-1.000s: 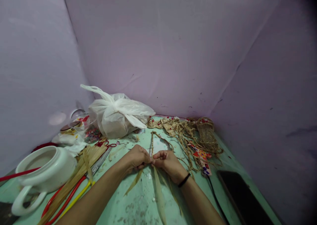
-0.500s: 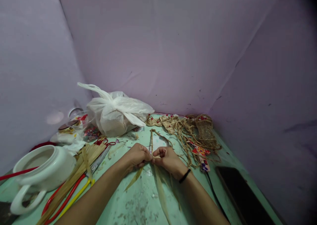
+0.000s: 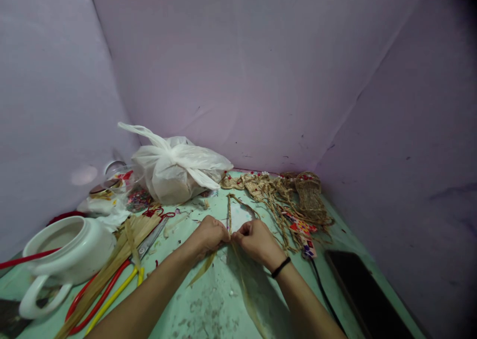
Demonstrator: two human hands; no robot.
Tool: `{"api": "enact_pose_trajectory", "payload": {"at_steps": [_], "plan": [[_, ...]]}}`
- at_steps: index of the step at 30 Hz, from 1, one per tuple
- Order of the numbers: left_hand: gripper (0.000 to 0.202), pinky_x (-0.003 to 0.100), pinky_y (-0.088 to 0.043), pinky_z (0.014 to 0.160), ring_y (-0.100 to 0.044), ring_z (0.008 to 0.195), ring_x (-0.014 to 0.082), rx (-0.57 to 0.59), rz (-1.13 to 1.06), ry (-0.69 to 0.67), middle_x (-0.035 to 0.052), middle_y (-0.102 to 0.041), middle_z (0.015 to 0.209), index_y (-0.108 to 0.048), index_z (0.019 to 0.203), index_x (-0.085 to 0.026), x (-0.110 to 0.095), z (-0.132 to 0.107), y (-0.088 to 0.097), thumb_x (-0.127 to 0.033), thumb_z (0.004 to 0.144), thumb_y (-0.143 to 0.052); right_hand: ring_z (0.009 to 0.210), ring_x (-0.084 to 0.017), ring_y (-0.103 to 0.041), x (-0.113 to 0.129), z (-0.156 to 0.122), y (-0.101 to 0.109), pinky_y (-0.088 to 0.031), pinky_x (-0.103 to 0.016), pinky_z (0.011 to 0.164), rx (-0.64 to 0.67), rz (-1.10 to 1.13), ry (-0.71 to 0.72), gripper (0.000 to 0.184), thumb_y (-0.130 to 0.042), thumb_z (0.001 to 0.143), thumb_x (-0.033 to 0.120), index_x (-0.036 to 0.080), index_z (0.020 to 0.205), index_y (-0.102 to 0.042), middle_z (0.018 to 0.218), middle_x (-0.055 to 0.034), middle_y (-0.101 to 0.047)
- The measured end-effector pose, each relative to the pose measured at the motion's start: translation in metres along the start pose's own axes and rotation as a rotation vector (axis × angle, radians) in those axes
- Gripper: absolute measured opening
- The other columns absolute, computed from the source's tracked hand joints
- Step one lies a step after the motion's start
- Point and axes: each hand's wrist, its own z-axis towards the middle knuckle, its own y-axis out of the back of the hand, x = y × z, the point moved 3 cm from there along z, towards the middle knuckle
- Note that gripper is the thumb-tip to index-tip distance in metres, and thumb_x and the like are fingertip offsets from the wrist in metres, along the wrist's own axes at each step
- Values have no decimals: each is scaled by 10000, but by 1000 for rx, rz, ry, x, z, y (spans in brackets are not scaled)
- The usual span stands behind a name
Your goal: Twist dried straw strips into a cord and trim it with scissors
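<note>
My left hand (image 3: 211, 234) is closed in a pinch at the near end of a thin braided cord (image 3: 229, 212) of dry, straw-coloured fibre. Close beside it, my right hand (image 3: 254, 239) pinches a pale flat fibre strip (image 3: 244, 289) where it leaves the braid. That strip trails down toward me over the table. A shorter loose strip (image 3: 203, 269) hangs below my left hand. The cord runs away from my fingers, bends at its far end and comes back on the right. My fingertips hide the exact crossing of the strips.
On the left stand a white ceramic pot (image 3: 70, 249), a bundle of dry fibre strips (image 3: 122, 249) and scissors (image 3: 149, 242). A knotted white plastic bag (image 3: 179, 170) sits at the back. Braided fibre pieces (image 3: 268, 190) lie back right, a black phone (image 3: 367, 289) near the right edge.
My right hand has turned and closed more tightly near the braid. The loose strips below it have shifted, with one long strip now swinging right. My left hand stays nearly in place.
</note>
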Motion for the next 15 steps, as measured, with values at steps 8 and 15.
{"api": "enact_pose_trajectory", "payload": {"at_steps": [8, 15], "plan": [[126, 194, -99, 318, -254, 271, 40, -21, 9, 121, -39, -375, 318, -403, 384, -144, -3, -2, 7, -120, 480, -481, 426, -102, -419, 33, -22, -7, -216, -229, 422, -17, -163, 52, 170, -471, 545, 112, 132, 464, -619, 425, -44, -545], [142, 186, -80, 312, -206, 261, 25, 54, 47, 16, -83, -285, 280, -390, 389, -152, -9, -5, 15, -117, 470, -501, 435, -93, -420, 29, -22, -9, -231, -219, 432, 88, -105, 141, 158, -494, 571, 112, 138, 495, -630, 469, -37, -581]]}}
